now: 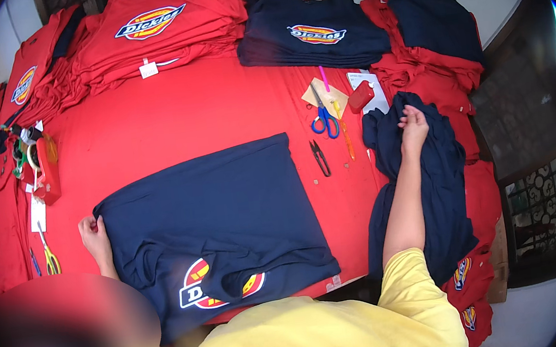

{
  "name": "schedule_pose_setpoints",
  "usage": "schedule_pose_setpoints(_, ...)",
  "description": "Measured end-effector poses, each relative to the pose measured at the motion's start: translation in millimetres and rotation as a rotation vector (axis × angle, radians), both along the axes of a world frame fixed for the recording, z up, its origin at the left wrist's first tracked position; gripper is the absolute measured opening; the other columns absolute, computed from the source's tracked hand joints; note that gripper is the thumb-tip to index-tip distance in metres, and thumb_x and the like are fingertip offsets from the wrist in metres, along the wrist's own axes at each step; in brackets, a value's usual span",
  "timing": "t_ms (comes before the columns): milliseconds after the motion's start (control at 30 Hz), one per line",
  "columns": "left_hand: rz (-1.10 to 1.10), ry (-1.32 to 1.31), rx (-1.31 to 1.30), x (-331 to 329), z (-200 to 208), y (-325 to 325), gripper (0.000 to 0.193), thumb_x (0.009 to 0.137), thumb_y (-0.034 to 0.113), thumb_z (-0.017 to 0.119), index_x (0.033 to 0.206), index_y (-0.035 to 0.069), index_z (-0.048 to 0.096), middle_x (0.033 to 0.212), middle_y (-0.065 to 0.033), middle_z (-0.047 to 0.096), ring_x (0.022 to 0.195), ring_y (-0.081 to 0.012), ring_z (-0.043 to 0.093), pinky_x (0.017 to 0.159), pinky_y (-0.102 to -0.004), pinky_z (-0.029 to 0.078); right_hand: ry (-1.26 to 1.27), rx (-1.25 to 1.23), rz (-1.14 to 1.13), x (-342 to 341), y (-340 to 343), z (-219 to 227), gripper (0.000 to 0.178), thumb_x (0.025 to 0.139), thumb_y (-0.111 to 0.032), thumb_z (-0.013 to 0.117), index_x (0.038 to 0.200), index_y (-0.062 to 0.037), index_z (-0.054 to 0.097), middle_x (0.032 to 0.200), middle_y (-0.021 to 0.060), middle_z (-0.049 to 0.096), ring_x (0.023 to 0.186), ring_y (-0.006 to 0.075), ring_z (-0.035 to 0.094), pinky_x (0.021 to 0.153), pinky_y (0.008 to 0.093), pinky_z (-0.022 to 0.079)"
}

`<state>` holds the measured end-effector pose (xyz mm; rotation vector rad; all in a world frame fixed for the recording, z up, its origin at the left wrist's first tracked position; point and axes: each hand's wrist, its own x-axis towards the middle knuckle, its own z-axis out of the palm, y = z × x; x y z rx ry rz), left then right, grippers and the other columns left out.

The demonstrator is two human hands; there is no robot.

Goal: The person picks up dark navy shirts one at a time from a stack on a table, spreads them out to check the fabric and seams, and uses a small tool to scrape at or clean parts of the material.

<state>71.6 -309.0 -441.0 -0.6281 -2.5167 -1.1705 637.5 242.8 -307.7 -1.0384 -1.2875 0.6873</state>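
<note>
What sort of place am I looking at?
Likely a garment workroom: folded red printed shirts are stacked along the back, a navy printed fabric shirt lies on the red cloth, and metal scissors with blue handles lie nearby.

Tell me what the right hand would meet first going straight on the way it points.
Probably the far end of the navy cloth just ahead of the right hand, then the red garments beyond; depth is unclear.

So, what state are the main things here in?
Navy shirt in front: laid out, rumpled at its near end.
Navy garment at right: bunched up.
Back navy shirts: folded, stacked.
Back red shirts: folded, stacked.
Blue-handled scissors: apparently closed.
Yellow-handled scissors: apparently closed.
Left hand: curled at the shirt's corner.
Right hand: curled, over the bunched garment.
</note>
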Motion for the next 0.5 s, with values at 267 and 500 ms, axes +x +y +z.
schedule_pose_setpoints(267,0.025,0.119,0.036,16.4,20.7,15.3,0.019,0.081,0.01,0.072,0.088,0.0,0.057,0.087,-0.0145,0.055,0.078,-0.0299,0.058,0.073,-0.0386,0.049,0.098,-0.039,0.499,-114.6,-36.3,3.5,0.021,0.099,-0.021,0.058,0.101,-0.002,0.066,0.085,0.002,0.065,0.065,0.0051,0.054,0.059,0.0217,0.047)
schedule_pose_setpoints(500,0.116,0.049,0.094,21.2,15.7,-2.9,0.017,0.081,0.008,0.071,0.087,-0.001,0.059,0.086,-0.0125,0.058,0.073,-0.025,0.062,0.068,-0.0362,0.051,-0.334,-0.176,1.313,-386.5,-250.0,-26.9,0.022,0.094,-0.017,0.063,0.109,-0.0027,0.068,0.093,0.0044,0.066,0.074,0.01,0.061,0.066,0.025,0.053)
